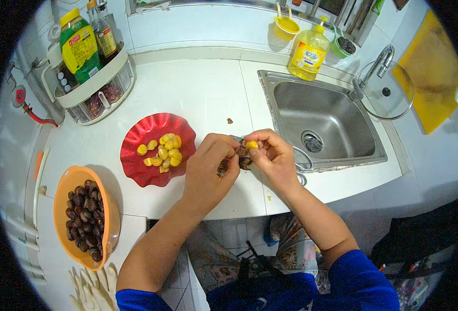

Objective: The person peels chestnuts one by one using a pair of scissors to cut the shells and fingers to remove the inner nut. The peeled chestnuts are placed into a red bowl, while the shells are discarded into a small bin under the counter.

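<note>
My right hand [275,157] pinches a yellow peeled chestnut [252,144] between thumb and fingers, with brown shell beside it. Close against it, my left hand [213,165] grips a bit of that brown shell [241,151] in its fingertips. Dark shell scraps [222,167] lie on the counter under both hands, partly hidden. To the left, a red wavy-edged plate [135,134] bears several peeled yellow chestnuts [169,145]. An orange plastic basket [113,217] farther left holds many brown unpeeled chestnuts [84,214].
Metal loop handles [305,158], apparently of scissors, lie by the steel sink [330,124]. Behind it stands a yellow dish-soap bottle [309,52]. A seasoning rack [97,97] fills the back left corner. Pale rubber gloves [93,287] lie near the basket. A glass lid [397,91] leans beside the faucet [384,62].
</note>
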Demonstrator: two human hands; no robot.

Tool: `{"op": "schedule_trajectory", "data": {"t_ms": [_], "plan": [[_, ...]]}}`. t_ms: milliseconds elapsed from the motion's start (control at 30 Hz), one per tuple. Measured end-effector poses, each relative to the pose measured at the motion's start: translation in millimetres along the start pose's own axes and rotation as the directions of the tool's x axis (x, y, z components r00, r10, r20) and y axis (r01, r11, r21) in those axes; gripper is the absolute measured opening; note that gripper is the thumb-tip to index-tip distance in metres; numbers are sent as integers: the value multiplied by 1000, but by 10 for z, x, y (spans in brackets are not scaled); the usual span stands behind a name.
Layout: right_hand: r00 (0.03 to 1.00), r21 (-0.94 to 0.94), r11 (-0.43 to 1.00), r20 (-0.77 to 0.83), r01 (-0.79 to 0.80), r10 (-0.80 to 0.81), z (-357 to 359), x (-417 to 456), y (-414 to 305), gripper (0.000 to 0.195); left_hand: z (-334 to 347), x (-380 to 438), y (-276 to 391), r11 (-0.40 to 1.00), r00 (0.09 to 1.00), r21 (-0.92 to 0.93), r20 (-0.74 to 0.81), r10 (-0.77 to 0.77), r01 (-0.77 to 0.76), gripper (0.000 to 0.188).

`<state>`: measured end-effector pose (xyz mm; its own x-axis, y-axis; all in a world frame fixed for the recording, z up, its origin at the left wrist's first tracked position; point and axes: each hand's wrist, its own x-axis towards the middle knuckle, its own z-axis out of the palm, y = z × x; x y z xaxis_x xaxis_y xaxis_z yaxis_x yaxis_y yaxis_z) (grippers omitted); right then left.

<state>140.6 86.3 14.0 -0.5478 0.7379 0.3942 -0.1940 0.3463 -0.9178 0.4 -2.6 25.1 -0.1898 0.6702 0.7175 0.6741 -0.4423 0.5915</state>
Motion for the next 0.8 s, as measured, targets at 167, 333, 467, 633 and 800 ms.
{"op": "schedule_trajectory", "data": {"t_ms": [167, 333, 467, 633, 800], "plan": [[968, 410, 877, 78, -250, 239, -104, 72, -43, 18, 5, -19, 67, 996, 993, -23, 71, -89, 91, 14], [967, 511, 821, 120, -255, 226, -166, 108, 65, 22, 27, -61, -87, 941, 936, -29, 123, -331, 337, 14], [973, 395, 890, 76, -229, 216, -108, 90, 12, 22, 7, -86, -154, 978, 955, 59, 210, -209, 201, 14], [1000, 59, 998, 13, 0, -1, -37, 21, 26, 21, 26, -38, -110, 938, 943, -144, 156, -294, 316, 22], [946, -366, 874, 75, 320, -315, 17, -4, 0, 26, 19, -42, -116, 718, 844, -442, 290, -452, 537, 25]]}}
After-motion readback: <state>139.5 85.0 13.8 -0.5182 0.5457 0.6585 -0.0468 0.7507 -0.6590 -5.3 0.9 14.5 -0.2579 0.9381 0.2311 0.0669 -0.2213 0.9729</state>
